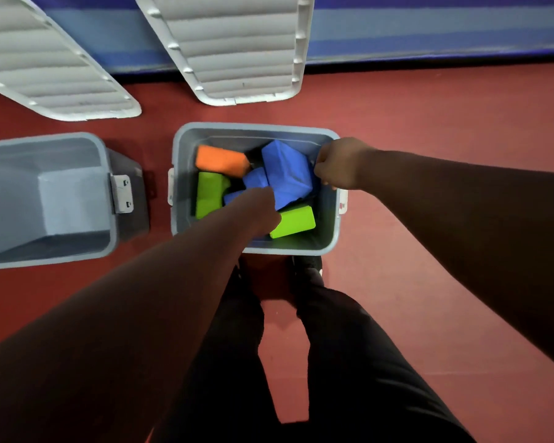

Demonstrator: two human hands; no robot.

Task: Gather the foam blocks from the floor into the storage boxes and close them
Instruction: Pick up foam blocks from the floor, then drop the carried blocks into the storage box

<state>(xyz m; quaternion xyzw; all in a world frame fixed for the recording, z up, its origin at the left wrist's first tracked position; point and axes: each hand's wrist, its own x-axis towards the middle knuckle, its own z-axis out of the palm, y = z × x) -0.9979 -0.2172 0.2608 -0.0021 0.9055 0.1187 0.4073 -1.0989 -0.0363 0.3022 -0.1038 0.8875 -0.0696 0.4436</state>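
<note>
Black trousers (pixel 333 362) and a dark shoe (pixel 307 266) stand on the red floor (pixel 429 251), just short of the open grey storage box (pixel 256 126).

The left hand (pixel 263 212) reaches down inside it, against the near end of the big blue block (pixel 288 171). Its fingers are hidden, so its grip cannot be told.

Under that forearm's right side lies a green block (pixel 293 221), long axis left to right along the near wall. A second green block (pixel 210 195) lies by the left wall, long axis near to far. A small blue block (pixel 255 180) sits between it and the big one.

The big blue block is tilted, long axis near to far, leaning toward the right wall. The right hand (pixel 336 164) is over the right rim, fingers curled, touching this block's edge. Whether it grips block or rim cannot be told.

An orange block (pixel 221 160) lies at the far left, long axis left to right.

A red mark (pixel 342 204) on the right latch is too small to read.

A second box (pixel 106 155) stands open to the left, apart. Beyond, two ribbed grey lids (pixel 55 68) (pixel 237 49) lean against a blue wall (pixel 429 27).
</note>
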